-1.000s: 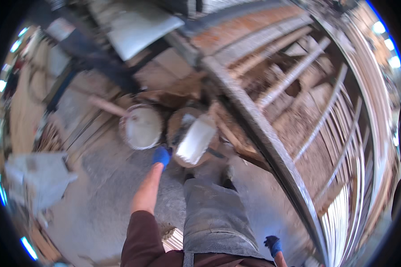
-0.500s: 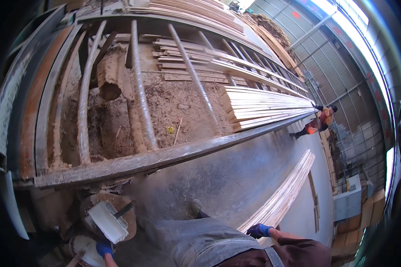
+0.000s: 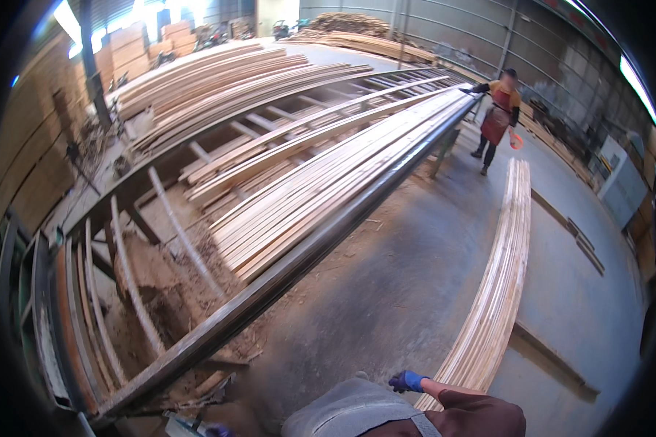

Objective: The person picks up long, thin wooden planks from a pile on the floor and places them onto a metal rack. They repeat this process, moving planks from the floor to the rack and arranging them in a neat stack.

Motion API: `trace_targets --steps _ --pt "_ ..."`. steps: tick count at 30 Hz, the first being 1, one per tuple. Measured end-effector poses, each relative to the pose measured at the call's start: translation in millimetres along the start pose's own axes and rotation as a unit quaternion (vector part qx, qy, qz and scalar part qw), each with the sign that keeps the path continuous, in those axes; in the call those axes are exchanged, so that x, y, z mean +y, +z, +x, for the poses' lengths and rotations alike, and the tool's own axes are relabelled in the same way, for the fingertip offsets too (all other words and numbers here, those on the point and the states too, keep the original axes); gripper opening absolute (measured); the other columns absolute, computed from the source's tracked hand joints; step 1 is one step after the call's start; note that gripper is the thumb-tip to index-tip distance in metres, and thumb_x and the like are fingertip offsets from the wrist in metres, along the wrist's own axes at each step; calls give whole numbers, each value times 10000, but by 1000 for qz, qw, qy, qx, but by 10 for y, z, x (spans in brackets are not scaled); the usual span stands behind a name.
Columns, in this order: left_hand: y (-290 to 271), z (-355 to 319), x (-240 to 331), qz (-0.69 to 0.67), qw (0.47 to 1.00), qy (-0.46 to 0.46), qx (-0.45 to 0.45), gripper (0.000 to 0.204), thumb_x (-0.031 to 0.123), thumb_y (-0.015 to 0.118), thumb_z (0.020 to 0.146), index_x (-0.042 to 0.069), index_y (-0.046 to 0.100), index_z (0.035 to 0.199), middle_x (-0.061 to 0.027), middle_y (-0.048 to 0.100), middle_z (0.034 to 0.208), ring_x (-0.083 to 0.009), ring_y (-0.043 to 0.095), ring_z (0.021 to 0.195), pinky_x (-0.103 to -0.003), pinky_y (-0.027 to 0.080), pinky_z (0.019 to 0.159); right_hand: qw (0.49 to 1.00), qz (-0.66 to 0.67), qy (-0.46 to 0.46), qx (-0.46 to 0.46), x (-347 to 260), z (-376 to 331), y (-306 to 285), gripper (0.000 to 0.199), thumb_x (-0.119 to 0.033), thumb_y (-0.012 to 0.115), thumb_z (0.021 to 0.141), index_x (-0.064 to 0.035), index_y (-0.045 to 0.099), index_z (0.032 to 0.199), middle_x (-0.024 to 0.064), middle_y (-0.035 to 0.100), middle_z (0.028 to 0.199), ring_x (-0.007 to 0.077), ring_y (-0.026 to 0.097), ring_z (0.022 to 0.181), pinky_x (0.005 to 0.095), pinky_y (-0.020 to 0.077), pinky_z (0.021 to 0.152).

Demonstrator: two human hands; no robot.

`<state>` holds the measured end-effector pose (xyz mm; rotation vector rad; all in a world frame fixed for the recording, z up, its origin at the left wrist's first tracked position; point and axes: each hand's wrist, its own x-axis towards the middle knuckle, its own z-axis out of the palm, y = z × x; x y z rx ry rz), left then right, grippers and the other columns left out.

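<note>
My right hand point(image 3: 407, 381), in a dark blue glove, hovers just left of a long bundle of pale wooden strips point(image 3: 499, 284). Its fingers are curled in, and I see nothing in them. Only a sliver of my left hand point(image 3: 219, 431), gloved in blue, shows at the lower edge; its fingers are cut off from view. Beside it lies part of a pale, box-like piece point(image 3: 182, 424), also mostly out of frame. A neat row of long planed boards point(image 3: 328, 197) rests on the metal roller frame point(image 3: 219, 320) to my left.
A co-worker in a red apron point(image 3: 497, 120) stands at the far end of the frame, one hand at the boards. Stacked timber point(image 3: 219, 80) lies beyond it. Loose planks point(image 3: 557, 360) lie on the floor at right. A grey cabinet point(image 3: 623, 171) stands farther right.
My view has swung up and left, bringing the far hall into sight. The left hand and the pale piece have dropped to the lower edge. My right hand stays beside the strips.
</note>
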<state>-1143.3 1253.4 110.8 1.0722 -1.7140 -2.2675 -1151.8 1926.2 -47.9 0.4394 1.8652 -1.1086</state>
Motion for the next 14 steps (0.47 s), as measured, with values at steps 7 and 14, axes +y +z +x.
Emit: trace_targets --steps 7,14 --pt "4489 -801 -10 374 798 223 -416 308 291 748 855 38 637 991 -135 665 854 -255 641 719 -382 516 686 903 129 -354 204 -1436 -698 -1158 369 -277 598 990 -11 617 1245 111 693 1134 192 652 1042 314 507 908" --pt "6983 -1352 -618 362 663 246 -608 365 336 750 842 29 658 1018 -199 703 890 -301 716 819 -366 529 701 870 322 -322 188 -2067 -1191 -2781 434 -264 628 976 -122 548 1379 182 603 1308 244 588 1194 324 453 1009"
